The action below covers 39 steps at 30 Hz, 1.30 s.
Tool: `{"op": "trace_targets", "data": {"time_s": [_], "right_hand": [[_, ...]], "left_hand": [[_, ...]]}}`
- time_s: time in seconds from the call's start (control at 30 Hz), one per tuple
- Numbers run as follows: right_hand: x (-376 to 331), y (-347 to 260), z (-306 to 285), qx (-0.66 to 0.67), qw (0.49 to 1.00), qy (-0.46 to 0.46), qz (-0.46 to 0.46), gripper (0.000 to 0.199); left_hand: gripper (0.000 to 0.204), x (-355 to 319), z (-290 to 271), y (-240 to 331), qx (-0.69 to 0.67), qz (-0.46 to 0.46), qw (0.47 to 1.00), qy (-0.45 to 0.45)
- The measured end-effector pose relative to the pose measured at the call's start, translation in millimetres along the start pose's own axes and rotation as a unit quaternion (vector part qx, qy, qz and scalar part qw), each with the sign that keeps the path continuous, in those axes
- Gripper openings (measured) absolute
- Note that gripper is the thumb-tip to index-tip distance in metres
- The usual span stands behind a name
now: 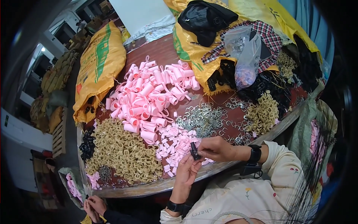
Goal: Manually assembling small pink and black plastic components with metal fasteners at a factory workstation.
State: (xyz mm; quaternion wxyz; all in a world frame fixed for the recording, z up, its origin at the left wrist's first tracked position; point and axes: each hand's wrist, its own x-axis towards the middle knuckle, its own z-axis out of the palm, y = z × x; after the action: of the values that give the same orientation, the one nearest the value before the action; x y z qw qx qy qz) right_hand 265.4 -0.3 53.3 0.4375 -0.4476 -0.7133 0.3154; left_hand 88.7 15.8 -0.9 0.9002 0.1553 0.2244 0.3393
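Observation:
Near the table's front edge, my two hands meet over a small black plastic part [194, 151], which stands roughly upright. The fingertips of my left hand [187, 170] close around its lower end. My right hand [217, 148] pinches it from the right side; its exact shape is partly hidden by the fingers. Just beyond and left of my hands spreads a heap of small pink plastic pieces [175, 143]. Bent silvery metal wire clips [203, 118] lie behind it.
Pink tube-shaped parts with loops [145, 89] are piled mid-table. Tan ring-like pieces form heaps at left [126, 156] and right [263, 114]. Yellow sacks [100, 63] and a black cap [207, 20] lie behind. At lower left, another person's hands [95, 207] hold something small and black.

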Motion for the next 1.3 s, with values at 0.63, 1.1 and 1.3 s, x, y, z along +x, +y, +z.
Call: {"op": "trace_targets", "data": {"time_s": [0.63,1.1,1.3], "right_hand": [[-10,-11,5,0.274,0.936,-0.066,0.212,0.007],[21,-17,7,0.064,0.992,-0.054,0.091,0.009],[16,-15,12,-0.053,0.997,-0.043,-0.028,0.008]], "left_hand": [[0.032,-4,-5,-7,-0.1,0.022,0.989,-0.103],[0.03,-10,7,15,-0.027,0.027,0.998,-0.049],[0.028,-15,8,10,-0.039,0.017,0.999,-0.019]]}}
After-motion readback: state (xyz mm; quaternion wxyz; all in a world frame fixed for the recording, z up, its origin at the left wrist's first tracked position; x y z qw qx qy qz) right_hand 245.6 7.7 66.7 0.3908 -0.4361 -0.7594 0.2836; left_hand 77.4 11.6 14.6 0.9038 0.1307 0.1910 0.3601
